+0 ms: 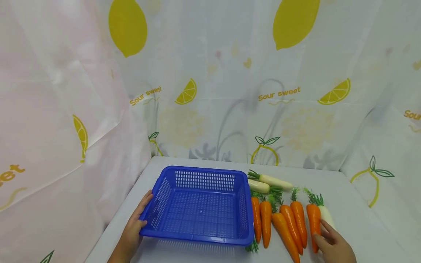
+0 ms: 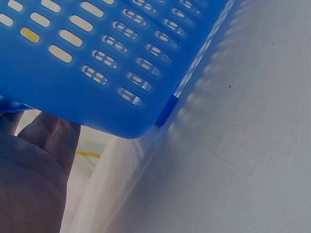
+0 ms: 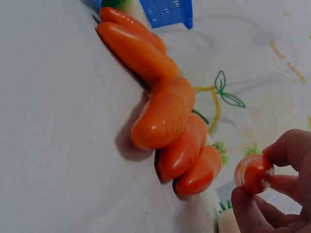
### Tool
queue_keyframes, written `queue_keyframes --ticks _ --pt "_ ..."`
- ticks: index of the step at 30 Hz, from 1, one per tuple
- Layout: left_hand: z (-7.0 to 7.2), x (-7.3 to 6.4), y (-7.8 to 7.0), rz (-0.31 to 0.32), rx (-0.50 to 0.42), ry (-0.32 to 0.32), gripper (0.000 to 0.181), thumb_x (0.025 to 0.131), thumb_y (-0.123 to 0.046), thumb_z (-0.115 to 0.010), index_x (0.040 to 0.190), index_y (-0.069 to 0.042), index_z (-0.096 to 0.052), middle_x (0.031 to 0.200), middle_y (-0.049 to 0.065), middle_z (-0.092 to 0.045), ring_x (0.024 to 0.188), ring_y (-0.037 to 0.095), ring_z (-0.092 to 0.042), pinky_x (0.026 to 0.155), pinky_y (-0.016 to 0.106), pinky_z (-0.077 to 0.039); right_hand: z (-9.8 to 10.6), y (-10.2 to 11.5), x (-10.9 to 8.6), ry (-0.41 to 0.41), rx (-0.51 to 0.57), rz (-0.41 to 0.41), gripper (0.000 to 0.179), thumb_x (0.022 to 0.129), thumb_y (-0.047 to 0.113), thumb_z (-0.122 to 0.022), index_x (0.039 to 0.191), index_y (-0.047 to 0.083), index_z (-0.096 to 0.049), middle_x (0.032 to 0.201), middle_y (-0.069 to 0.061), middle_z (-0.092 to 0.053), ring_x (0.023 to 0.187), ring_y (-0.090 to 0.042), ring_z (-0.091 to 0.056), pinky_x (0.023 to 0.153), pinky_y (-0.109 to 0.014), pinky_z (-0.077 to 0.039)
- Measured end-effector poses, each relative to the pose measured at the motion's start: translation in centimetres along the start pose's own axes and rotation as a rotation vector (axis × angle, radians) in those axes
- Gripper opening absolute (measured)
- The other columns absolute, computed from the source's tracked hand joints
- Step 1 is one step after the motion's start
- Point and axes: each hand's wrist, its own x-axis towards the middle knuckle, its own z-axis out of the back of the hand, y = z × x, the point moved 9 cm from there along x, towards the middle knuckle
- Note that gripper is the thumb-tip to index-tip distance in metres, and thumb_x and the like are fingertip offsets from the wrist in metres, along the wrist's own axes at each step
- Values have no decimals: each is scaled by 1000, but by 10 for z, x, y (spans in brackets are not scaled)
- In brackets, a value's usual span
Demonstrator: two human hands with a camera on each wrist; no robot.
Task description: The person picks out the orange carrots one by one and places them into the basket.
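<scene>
Holding by its rim in left hand (image 1: pixel 132 228) the blue rectangular plastic basket (image 1: pixel 197 237), seemingly for steadiness, and pinching in right hand (image 1: pixel 335 245) a glossy orange tapered carrot (image 1: pixel 314 221), with similar carrots (image 1: pixel 289 223) left of this hand.

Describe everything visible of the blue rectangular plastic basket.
The blue plastic basket is rectangular, with slotted walls, gridded floor and solid rim. Open side up and empty, it is at the left of the white table. The left hand grips its left rim near the front corner. Whether it lies flat is unclear.
</scene>
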Motion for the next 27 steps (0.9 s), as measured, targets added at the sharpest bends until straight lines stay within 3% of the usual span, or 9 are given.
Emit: queue_keyframes --ticks 5,14,22,27 --pt "1 0 -1 14 20 -19 87 84 13 -28 166 -15 -28 178 -1 -3 164 25 3 106 2 -28 -5 15 -8 -38 69 10 84 97 42 -69 162 4 -32 149 -37 -49 125 -51 -59 76 -42 -63" --pt "-1 0 -2 13 32 -28 85 85 12 -28 166 -14 -28 178 -1 -5 163 34 4 106 3 -28 -27 42 -17 -31 190 17 78 100 33 -68 165 10 -31 147 -36 -50 125 -49 -58 76 -38 -64" --pt "0 0 -1 4 37 -27 85 85 11 -28 166 -14 -28 178 -1 -5 164 23 -1 107 3 -28 -48 71 -27 102 279 87 84 99 39 -67 167 13 -24 153 -36 -43 133 -46 -53 90 -41 -62" --pt "2 0 0 33 63 -36 86 85 11 -28 166 -16 -28 178 -3 -5 164 29 1 106 4 -28 -58 88 -34 127 338 113 83 99 39 -68 167 19 -26 152 -31 -46 132 -39 -54 89 -36 -62"
